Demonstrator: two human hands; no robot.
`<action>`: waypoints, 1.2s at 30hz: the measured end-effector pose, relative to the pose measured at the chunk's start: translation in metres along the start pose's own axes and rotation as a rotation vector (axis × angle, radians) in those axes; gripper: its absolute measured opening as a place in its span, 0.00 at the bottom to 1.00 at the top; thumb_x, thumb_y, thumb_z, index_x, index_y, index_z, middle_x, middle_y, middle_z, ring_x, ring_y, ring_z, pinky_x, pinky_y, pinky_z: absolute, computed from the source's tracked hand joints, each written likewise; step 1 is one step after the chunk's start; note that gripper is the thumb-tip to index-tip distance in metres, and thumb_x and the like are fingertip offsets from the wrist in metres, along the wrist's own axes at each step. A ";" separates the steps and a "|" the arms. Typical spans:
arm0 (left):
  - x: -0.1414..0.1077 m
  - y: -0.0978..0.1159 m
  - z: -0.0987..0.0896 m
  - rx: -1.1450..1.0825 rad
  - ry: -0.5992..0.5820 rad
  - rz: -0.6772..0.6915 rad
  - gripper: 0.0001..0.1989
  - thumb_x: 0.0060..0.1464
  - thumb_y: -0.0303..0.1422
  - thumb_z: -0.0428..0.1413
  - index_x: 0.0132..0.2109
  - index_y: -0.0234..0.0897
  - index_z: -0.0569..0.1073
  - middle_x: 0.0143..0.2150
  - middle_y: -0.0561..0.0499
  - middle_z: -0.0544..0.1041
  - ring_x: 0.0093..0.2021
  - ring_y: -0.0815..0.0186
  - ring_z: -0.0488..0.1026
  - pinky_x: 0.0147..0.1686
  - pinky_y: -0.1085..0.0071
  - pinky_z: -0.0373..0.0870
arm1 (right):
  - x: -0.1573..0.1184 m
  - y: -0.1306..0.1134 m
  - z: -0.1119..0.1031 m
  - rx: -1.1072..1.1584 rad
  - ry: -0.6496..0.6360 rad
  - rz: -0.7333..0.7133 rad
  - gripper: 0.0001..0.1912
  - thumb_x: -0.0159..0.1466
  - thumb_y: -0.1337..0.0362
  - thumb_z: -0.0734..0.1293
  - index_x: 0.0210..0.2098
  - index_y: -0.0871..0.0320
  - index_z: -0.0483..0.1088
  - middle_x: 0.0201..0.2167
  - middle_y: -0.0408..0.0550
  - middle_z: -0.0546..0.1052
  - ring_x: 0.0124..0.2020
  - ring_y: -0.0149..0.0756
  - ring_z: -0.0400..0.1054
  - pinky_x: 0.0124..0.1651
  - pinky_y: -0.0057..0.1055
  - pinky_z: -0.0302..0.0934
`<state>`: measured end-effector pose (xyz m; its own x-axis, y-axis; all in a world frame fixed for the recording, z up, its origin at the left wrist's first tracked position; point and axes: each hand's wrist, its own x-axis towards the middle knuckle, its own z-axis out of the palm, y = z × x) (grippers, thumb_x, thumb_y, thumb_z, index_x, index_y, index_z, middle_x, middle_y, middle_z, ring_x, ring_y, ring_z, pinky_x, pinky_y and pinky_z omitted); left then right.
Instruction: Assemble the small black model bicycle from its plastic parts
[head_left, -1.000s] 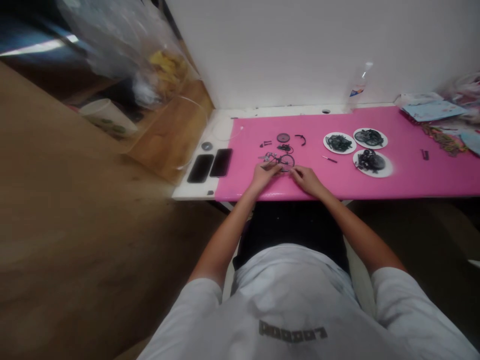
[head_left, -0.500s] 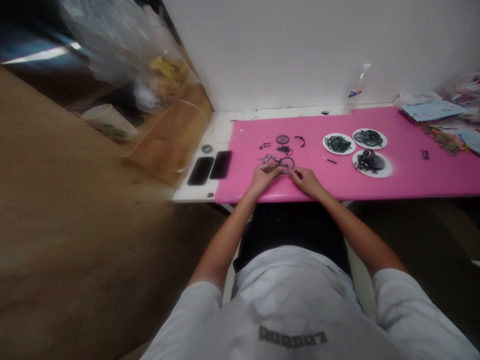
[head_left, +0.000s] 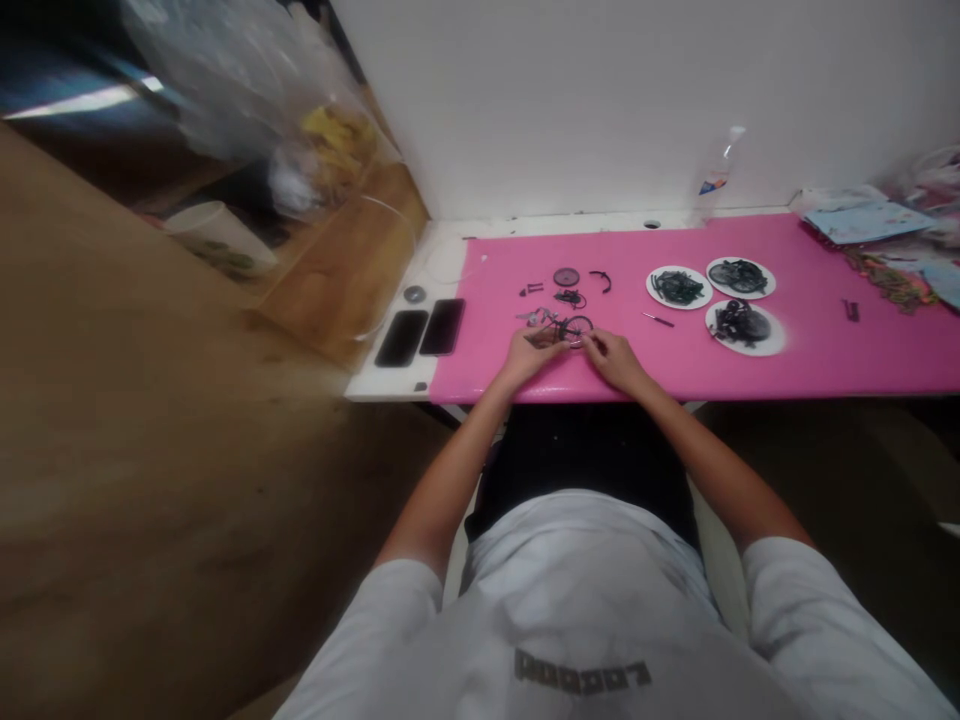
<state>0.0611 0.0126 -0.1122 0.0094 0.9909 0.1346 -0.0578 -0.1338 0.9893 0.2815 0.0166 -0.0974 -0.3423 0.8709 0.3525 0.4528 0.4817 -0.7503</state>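
My left hand (head_left: pixel 528 356) is closed around the near side of a small dark model bicycle (head_left: pixel 576 326), just above the pink mat. One spoked wheel shows between my hands; the fingers hide part of the frame. At the wheel's lower right, my right hand (head_left: pixel 613 358) is pinched, its fingertips close to the rim. What lies in that pinch is too small to make out. Beyond my hands are a loose dark wheel (head_left: pixel 566 277), a curved black part (head_left: pixel 602 281), a dark tangled part (head_left: pixel 570 299) and small grey pieces (head_left: pixel 534 288).
Three white plates of black parts (head_left: pixel 679 287) stand to the right, with a thin screwdriver-like tool (head_left: pixel 658 320) beside them. Two phones (head_left: pixel 442 327) lie at the left edge. A clear bottle (head_left: pixel 720 170) stands at the wall, and papers (head_left: pixel 862 220) are piled far right.
The model bicycle's wheel and my left fingertips have shifted slightly right, closer to my right fingertips. My right hand stays nearly in place, as do the loose parts and plates.
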 end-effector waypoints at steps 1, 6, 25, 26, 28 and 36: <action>0.000 -0.001 0.000 0.001 -0.004 0.001 0.23 0.43 0.43 0.79 0.42 0.34 0.86 0.43 0.43 0.87 0.41 0.60 0.83 0.49 0.62 0.80 | 0.000 0.000 0.000 0.013 -0.002 0.000 0.24 0.75 0.42 0.62 0.42 0.56 0.76 0.33 0.49 0.80 0.31 0.40 0.69 0.38 0.36 0.61; 0.002 -0.005 0.000 -0.002 -0.004 0.003 0.23 0.44 0.41 0.79 0.44 0.34 0.87 0.45 0.41 0.87 0.42 0.61 0.83 0.52 0.61 0.80 | -0.001 0.001 0.001 0.064 -0.005 0.029 0.22 0.73 0.42 0.66 0.46 0.54 0.75 0.34 0.48 0.81 0.31 0.40 0.69 0.37 0.36 0.62; -0.001 -0.001 0.001 0.035 -0.038 0.014 0.21 0.46 0.41 0.78 0.44 0.35 0.87 0.45 0.42 0.88 0.42 0.60 0.83 0.51 0.61 0.79 | 0.000 0.001 0.001 0.133 0.007 0.074 0.20 0.70 0.44 0.70 0.48 0.53 0.74 0.30 0.43 0.76 0.30 0.38 0.67 0.36 0.36 0.63; -0.001 -0.001 0.001 0.031 -0.035 0.006 0.21 0.46 0.41 0.78 0.44 0.35 0.87 0.45 0.42 0.88 0.42 0.60 0.83 0.51 0.62 0.79 | 0.000 0.002 0.001 0.135 0.009 0.071 0.20 0.70 0.44 0.70 0.49 0.53 0.74 0.30 0.42 0.75 0.30 0.38 0.67 0.36 0.35 0.63; -0.002 0.001 0.003 0.024 -0.027 -0.010 0.20 0.44 0.39 0.78 0.43 0.35 0.87 0.44 0.42 0.88 0.41 0.60 0.83 0.50 0.62 0.80 | 0.001 0.004 0.002 0.126 0.037 0.066 0.21 0.69 0.46 0.72 0.51 0.54 0.73 0.30 0.41 0.74 0.29 0.38 0.66 0.35 0.35 0.63; -0.004 0.004 0.004 0.026 -0.045 -0.006 0.17 0.48 0.36 0.77 0.44 0.36 0.88 0.46 0.41 0.88 0.41 0.59 0.83 0.48 0.61 0.80 | 0.003 0.010 -0.002 -0.068 0.226 -0.035 0.30 0.65 0.50 0.78 0.61 0.54 0.73 0.59 0.60 0.74 0.50 0.51 0.72 0.59 0.52 0.71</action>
<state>0.0644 0.0079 -0.1087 0.0542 0.9899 0.1309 -0.0318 -0.1293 0.9911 0.2865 0.0239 -0.1028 -0.1687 0.8496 0.4997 0.5013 0.5104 -0.6987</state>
